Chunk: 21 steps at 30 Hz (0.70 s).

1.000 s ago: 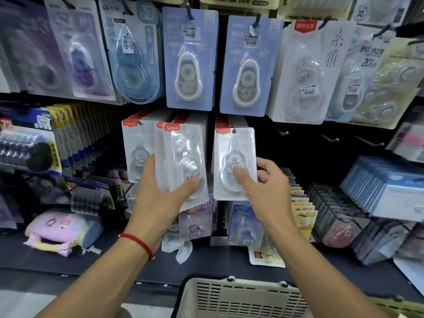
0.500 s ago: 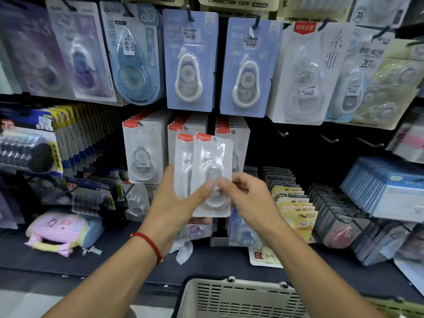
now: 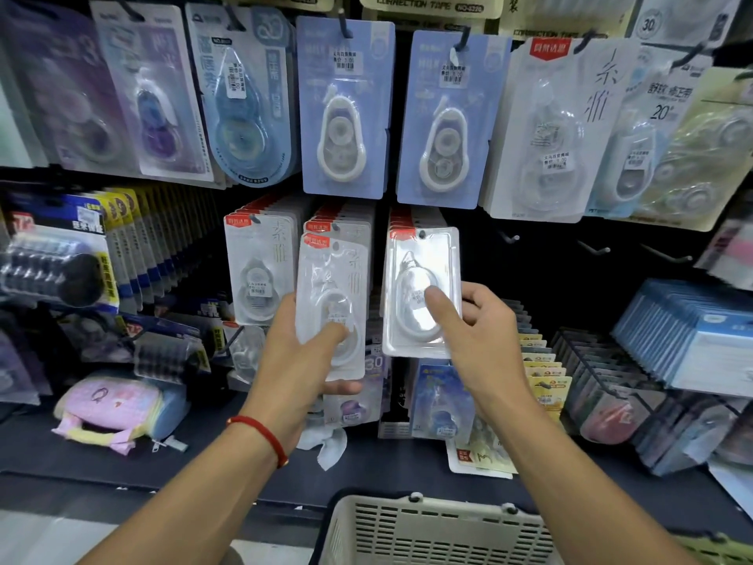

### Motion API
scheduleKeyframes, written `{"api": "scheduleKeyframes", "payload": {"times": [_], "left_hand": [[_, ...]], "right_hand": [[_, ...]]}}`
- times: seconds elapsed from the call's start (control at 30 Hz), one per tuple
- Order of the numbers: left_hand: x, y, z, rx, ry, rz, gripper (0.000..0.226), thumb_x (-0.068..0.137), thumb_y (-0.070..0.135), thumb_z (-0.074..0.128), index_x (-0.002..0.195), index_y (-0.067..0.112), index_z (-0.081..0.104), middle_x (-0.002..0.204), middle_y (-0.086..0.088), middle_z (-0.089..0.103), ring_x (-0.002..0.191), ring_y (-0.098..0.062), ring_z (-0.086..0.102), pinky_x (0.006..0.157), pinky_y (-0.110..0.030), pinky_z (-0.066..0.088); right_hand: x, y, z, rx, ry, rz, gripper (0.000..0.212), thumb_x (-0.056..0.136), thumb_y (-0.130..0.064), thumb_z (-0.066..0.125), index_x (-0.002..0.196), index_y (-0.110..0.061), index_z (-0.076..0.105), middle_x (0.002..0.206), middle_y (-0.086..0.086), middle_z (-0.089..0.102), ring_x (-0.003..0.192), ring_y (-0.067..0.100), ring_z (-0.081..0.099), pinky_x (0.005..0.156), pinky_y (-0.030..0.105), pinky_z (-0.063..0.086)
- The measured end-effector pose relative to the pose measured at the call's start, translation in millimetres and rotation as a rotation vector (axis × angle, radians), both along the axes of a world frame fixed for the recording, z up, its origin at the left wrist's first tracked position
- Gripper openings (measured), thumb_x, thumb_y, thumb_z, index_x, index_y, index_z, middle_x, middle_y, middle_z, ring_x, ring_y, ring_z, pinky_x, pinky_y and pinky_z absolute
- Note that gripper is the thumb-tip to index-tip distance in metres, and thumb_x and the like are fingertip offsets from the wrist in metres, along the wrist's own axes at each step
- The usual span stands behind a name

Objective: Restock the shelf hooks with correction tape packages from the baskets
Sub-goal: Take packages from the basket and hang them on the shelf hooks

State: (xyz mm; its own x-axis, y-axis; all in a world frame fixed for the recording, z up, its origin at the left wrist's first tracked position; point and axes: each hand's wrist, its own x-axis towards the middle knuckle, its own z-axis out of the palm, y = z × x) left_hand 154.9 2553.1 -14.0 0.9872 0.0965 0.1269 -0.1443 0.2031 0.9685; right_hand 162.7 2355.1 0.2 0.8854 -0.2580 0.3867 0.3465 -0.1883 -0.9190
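right hand [image 3: 481,340] moved package [image 3: 421,291] onto hook | left grip [image 3: 301,360] grasps spare package [image 3: 332,303]

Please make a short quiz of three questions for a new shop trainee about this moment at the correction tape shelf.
1. True or false: the right hand holds a white package up at a hook in the middle row.
2. What does the left hand hold? A) a white correction tape package B) a pink pouch C) nothing
3. Fill in: the wrist with the red string bracelet is the ____ one.

Key
1. True; its top hole sits at the hook.
2. A
3. left
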Motion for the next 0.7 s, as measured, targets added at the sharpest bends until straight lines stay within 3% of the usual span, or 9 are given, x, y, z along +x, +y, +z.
{"api": "scheduleKeyframes", "payload": {"times": [0.07,0.13,0.23,0.33,0.43,0.5,0.6,0.7], "left_hand": [[1,2,0,-0.001,0.001,0.012,0.036,0.093,0.011,0.066,0.108,0.044,0.067,0.116,0.0,0.071,0.102,-0.038,0.073,0.061,-0.046,0.065],[1,3,0,-0.002,0.002,0.021,0.036,0.093,0.012,0.066,0.109,0.044,0.066,0.116,0.001,0.072,0.101,-0.038,0.074,0.06,-0.046,0.064],[1,4,0,0.001,0.008,0.028,0.036,0.094,0.011,0.065,0.111,0.043,0.065,0.112,0.004,0.073,0.098,-0.035,0.075,0.058,-0.044,0.064],[1,4,0,0.01,0.013,0.031,0.034,0.094,0.01,0.065,0.112,0.039,0.064,0.116,0.001,0.071,0.102,-0.037,0.073,0.059,-0.044,0.063],[0,2,0,0.013,0.009,0.028,0.032,0.094,0.008,0.064,0.112,0.035,0.064,0.116,-0.001,0.07,0.103,-0.038,0.072,0.059,-0.046,0.064],[-1,1,0,0.007,0.01,0.019,0.032,0.094,0.008,0.064,0.112,0.034,0.064,0.115,-0.002,0.07,0.102,-0.037,0.073,0.059,-0.047,0.064],[-2,-1,0,-0.004,0.006,0.002,0.032,0.094,0.007,0.066,0.112,0.033,0.063,0.114,0.0,0.071,0.094,-0.032,0.075,0.059,-0.046,0.064],[-2,-2,0,-0.023,-0.001,-0.022,0.032,0.094,0.005,0.067,0.112,0.032,0.062,0.112,0.003,0.072,0.096,-0.029,0.075,0.06,-0.043,0.064]], "right_hand": [[2,-1,-2,-0.014,-0.003,-0.029,0.031,0.092,-0.049,0.074,0.109,-0.024,0.068,0.083,-0.004,0.079,0.069,0.007,0.068,0.066,0.032,0.053],[7,-4,-4,-0.057,0.063,-0.051,0.039,0.095,-0.051,0.07,0.119,-0.021,0.067,0.092,-0.006,0.08,0.083,0.007,0.073,0.073,0.03,0.057],[12,-10,-15,-0.397,0.193,-0.167,0.062,0.1,-0.056,0.058,0.147,-0.017,0.05,0.134,-0.003,0.065,0.119,0.016,0.064,0.097,0.04,0.054],[9,-8,-23,-0.678,-0.009,-0.253,0.047,0.104,-0.035,0.058,0.148,-0.019,0.048,0.145,0.0,0.05,0.129,0.021,0.054,0.105,0.044,0.048],[14,-5,-28,-0.927,-0.162,-0.102,0.048,0.101,-0.017,0.061,0.149,-0.018,0.053,0.156,-0.001,0.043,0.139,0.02,0.046,0.113,0.044,0.044],[20,-5,-31,-1.086,-0.096,-0.018,0.058,0.103,-0.02,0.059,0.158,-0.018,0.041,0.173,-0.008,0.015,0.152,0.017,0.028,0.118,0.04,0.038],[28,-9,-34,-1.152,0.009,0.06,0.071,0.105,-0.022,0.055,0.167,-0.022,0.02,0.17,-0.027,-0.02,0.158,0.007,0.009,0.115,0.037,0.039],[31,-15,-31,-1.074,-0.021,0.116,0.065,0.106,-0.016,0.053,0.165,-0.025,0.027,0.17,-0.03,-0.011,0.157,0.004,0.013,0.116,0.034,0.039]]}}
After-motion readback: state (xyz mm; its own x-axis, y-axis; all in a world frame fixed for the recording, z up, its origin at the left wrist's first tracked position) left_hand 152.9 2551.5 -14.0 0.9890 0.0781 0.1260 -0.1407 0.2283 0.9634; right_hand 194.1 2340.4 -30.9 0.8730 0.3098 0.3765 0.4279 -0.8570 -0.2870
